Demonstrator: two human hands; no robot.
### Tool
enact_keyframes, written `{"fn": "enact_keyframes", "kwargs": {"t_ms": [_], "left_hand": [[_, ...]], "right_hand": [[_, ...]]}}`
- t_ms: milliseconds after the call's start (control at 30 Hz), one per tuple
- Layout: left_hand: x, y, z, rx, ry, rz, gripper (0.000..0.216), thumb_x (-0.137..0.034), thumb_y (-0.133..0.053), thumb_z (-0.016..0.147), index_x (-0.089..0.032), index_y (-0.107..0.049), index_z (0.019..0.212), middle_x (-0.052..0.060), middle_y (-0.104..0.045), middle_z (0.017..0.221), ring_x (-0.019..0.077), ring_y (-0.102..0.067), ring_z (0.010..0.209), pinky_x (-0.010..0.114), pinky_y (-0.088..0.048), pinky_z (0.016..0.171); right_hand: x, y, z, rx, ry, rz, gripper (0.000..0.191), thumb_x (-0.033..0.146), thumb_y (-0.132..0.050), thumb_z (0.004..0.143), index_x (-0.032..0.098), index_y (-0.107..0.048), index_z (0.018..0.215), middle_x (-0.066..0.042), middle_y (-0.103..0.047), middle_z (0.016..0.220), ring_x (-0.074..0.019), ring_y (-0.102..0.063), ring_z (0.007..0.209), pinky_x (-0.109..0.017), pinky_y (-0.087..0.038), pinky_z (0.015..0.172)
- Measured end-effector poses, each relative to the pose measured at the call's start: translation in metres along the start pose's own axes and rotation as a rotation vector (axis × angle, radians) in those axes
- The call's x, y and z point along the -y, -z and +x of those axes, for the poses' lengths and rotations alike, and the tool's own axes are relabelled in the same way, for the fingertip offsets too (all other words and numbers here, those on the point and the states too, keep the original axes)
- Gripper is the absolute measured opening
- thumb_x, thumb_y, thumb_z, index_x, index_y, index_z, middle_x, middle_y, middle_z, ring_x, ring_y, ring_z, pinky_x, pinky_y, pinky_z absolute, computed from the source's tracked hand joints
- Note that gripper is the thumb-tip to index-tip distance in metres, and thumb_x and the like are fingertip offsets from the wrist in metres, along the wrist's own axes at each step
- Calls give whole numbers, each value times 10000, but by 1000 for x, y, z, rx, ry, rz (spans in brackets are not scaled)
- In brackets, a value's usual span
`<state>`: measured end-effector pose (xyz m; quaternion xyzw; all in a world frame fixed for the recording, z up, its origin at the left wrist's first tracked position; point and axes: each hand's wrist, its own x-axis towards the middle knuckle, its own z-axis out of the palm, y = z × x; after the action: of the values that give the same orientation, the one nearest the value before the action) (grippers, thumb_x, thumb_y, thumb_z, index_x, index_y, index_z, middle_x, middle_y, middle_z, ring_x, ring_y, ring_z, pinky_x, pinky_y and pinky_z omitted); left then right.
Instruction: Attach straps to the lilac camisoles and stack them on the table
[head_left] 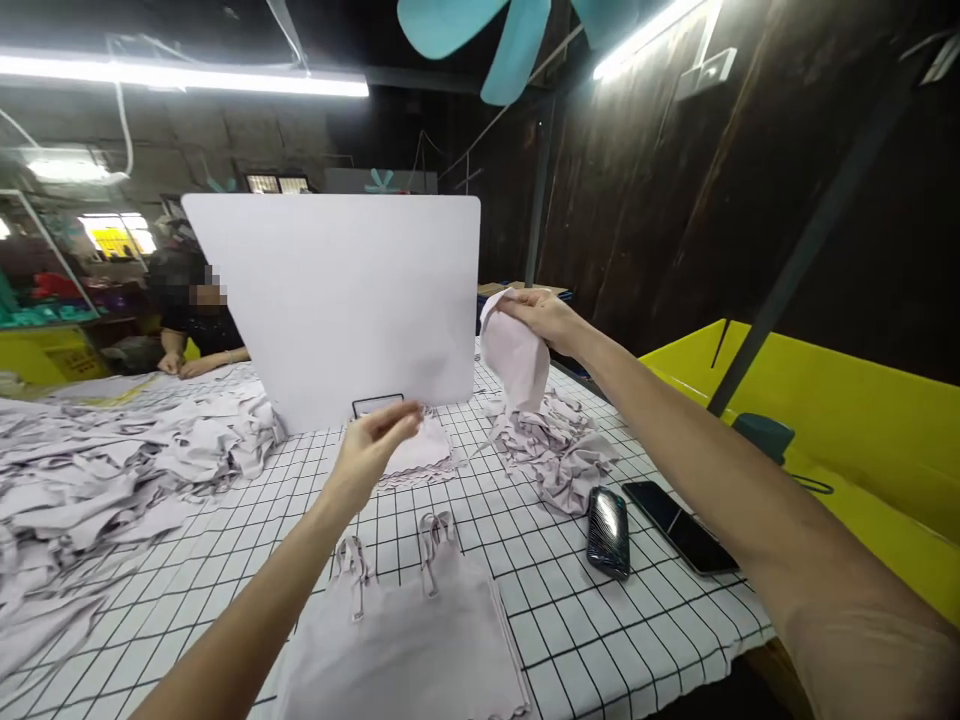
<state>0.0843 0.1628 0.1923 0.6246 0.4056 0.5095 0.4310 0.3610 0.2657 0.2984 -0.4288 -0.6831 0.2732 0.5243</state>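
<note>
My right hand (pixel 541 312) pinches a pale pink piece of fabric (pixel 516 355) by its upper edge, and the cloth hangs above a crumpled heap of pale pink fabric (pixel 555 450). My left hand (pixel 379 445) is raised over the table with thumb and fingers apart and nothing visible in it. Just behind it lies a neat stack of pale pink pieces (pixel 420 450), partly hidden by that hand. Closer to me, a flat pile of pale pink strappy tops (pixel 420 640) lies with its straps pointing away.
A large white board (pixel 337 300) stands upright across the grid-patterned tablecloth (pixel 555 640). Loose fabric (pixel 150 480) covers the left side. A dark shiny object (pixel 608 533) and a phone (pixel 679 528) lie at right, near a yellow bin (pixel 862 430). Another person (pixel 199 310) sits behind.
</note>
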Motion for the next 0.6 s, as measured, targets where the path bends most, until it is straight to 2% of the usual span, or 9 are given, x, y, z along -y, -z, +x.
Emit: {"fn": "enact_keyframes", "kwargs": {"t_ms": [67, 133, 167, 200, 267, 367, 433, 533, 600], "left_hand": [[-21, -18, 21, -8, -119, -128, 551, -445, -774, 802, -208, -669, 1288, 140, -665, 1334, 260, -631, 1232, 414, -527, 1032], [-39, -28, 35, 132, -93, -236, 477, -409, -844, 712, -162, -747, 1109, 144, -746, 1113, 249, -709, 1002, 370, -579, 862], [-46, -30, 37, 153, -60, -276, 424, -405, -868, 674, -137, -767, 987, 131, -761, 973, 220, -714, 854, 330, -577, 749], [-51, -29, 37, 154, -28, -310, 390, -403, -888, 639, -122, -766, 879, 107, -751, 845, 185, -687, 721, 295, -549, 651], [-58, -21, 30, 68, -4, -352, 375, -411, -912, 598, -114, -738, 748, 55, -701, 686, 125, -602, 564, 245, -462, 524], [-62, 2, 9, -63, -8, -357, 380, -405, -930, 575, -119, -721, 713, 21, -668, 622, 98, -551, 508, 226, -401, 479], [-63, 14, -4, -109, 13, -351, 391, -397, -940, 554, -118, -722, 720, 18, -668, 618, 100, -557, 507, 226, -407, 484], [-66, 21, -19, -114, 5, -356, 405, -403, -939, 553, -115, -723, 738, 14, -667, 621, 101, -567, 523, 221, -423, 498], [-69, 23, -27, -101, -25, -357, 408, -419, -930, 570, -119, -728, 759, 8, -664, 624, 97, -564, 533, 213, -425, 504]], "right_hand": [[23, -19, -14, 203, 79, 43, 420, 556, -788, 709, 165, -755, 858, -26, -714, 816, -148, -602, 724, -256, -470, 630], [40, -33, -29, 308, 140, 34, 425, 570, -795, 700, 156, -751, 786, -15, -686, 741, -127, -570, 669, -244, -437, 579], [46, -36, -36, 337, 140, 28, 426, 569, -799, 698, 154, -745, 774, -10, -672, 716, -119, -558, 645, -239, -422, 557], [49, -36, -43, 365, 113, 30, 423, 559, -814, 687, 155, -741, 789, -6, -665, 708, -114, -556, 630, -236, -415, 542], [52, -27, -54, 449, 10, 39, 432, 515, -869, 633, 158, -737, 837, -6, -667, 714, -117, -571, 621, -241, -430, 539], [48, -11, -70, 602, -91, 29, 411, 468, -900, 602, 144, -724, 784, -18, -664, 726, -133, -600, 660, -290, -499, 636], [44, -15, -80, 604, -58, 55, 383, 486, -854, 679, 144, -717, 783, -46, -700, 842, -153, -636, 786, -324, -511, 763], [38, -50, -95, 626, -56, 144, 417, 508, -774, 784, 192, -703, 1047, -82, -717, 1135, -188, -644, 1026, -334, -479, 846], [32, -83, -103, 666, -93, 248, 518, 514, -794, 761, 211, -669, 1162, -82, -722, 1138, -196, -645, 1025, -325, -479, 814]]}}
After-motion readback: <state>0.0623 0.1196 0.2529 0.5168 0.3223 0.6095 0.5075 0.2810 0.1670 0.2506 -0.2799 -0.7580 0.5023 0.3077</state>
